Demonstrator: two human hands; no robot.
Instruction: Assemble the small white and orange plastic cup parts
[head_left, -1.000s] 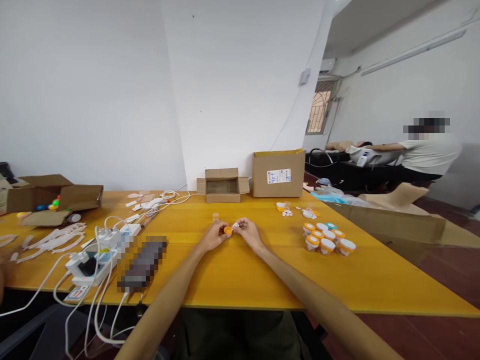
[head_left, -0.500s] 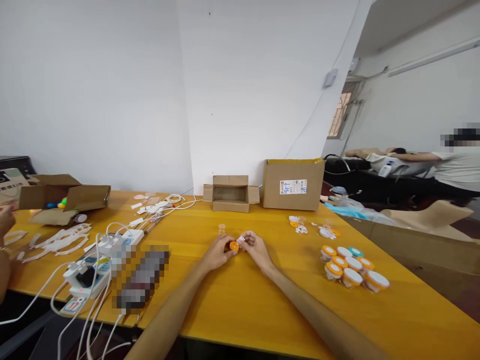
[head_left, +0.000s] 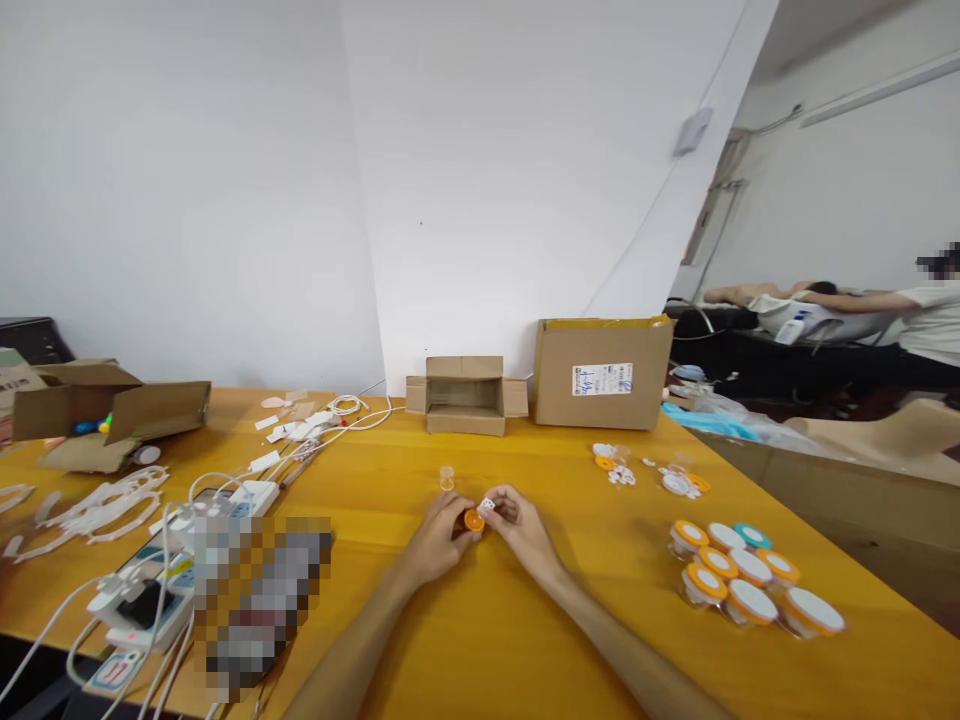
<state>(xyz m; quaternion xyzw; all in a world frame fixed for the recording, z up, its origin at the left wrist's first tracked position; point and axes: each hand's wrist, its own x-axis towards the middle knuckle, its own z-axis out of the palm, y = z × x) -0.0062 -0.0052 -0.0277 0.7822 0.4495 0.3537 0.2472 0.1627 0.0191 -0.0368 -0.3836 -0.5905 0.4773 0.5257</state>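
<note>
My left hand point(head_left: 437, 538) pinches a small orange lid point(head_left: 473, 520) just above the yellow table point(head_left: 480, 630). My right hand point(head_left: 525, 528) meets it from the right, fingers closed on a tiny white piece with dark dots point(head_left: 487, 506). Both hands touch at the middle of the table. A small clear vial point(head_left: 447, 478) stands just beyond them.
Several small jars with orange, white and teal lids point(head_left: 742, 578) cluster at the right. Loose lids and white bits point(head_left: 645, 470) lie further back. Two cardboard boxes point(head_left: 465, 394) point(head_left: 604, 372) stand by the wall, another point(head_left: 105, 410) at far left. Power strips and cables point(head_left: 172, 540) crowd the left. Another person point(head_left: 922, 320) is at far right.
The view has shifted, so the hands and jars sit lower and further right in the picture. My hands stay together on the orange lid and the white piece.
</note>
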